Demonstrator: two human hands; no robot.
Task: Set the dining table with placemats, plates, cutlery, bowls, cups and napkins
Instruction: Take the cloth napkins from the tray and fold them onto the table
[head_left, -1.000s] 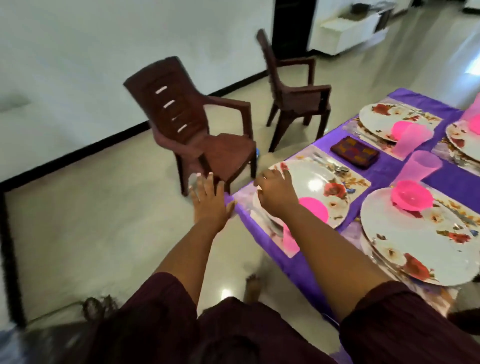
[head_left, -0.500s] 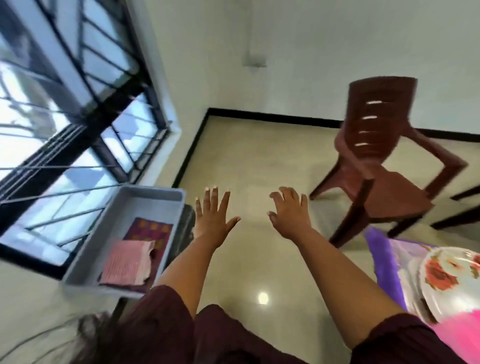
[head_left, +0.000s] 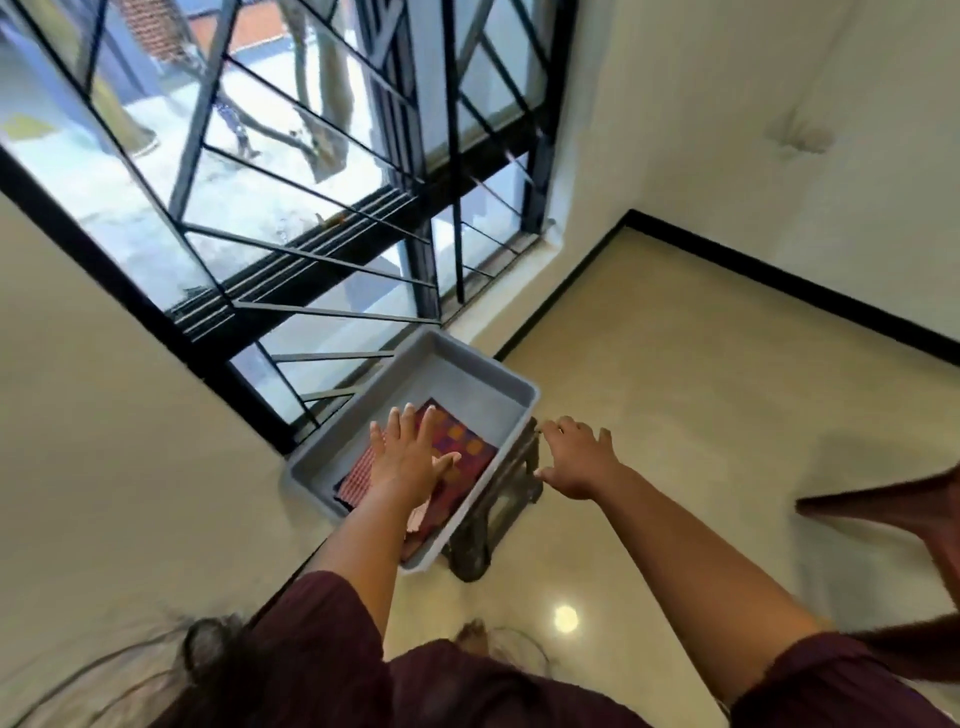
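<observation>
A grey plastic tub stands on a dark stool below the window. Inside it lie folded napkins: a purple one with orange squares on top and a pink checked one at its left. My left hand hovers over the napkins with its fingers spread and straight, holding nothing. Just outside the tub's right rim, my right hand is held over the stool, fingers loosely bent and empty. The dining table is out of view.
A barred window and a cream wall rise behind the tub. Polished floor stretches to the right. A brown chair's edge juts in at the far right.
The view has swung left from the set table to the window. Both hands left the plate and now reach toward the tub, the left one over the napkins.
</observation>
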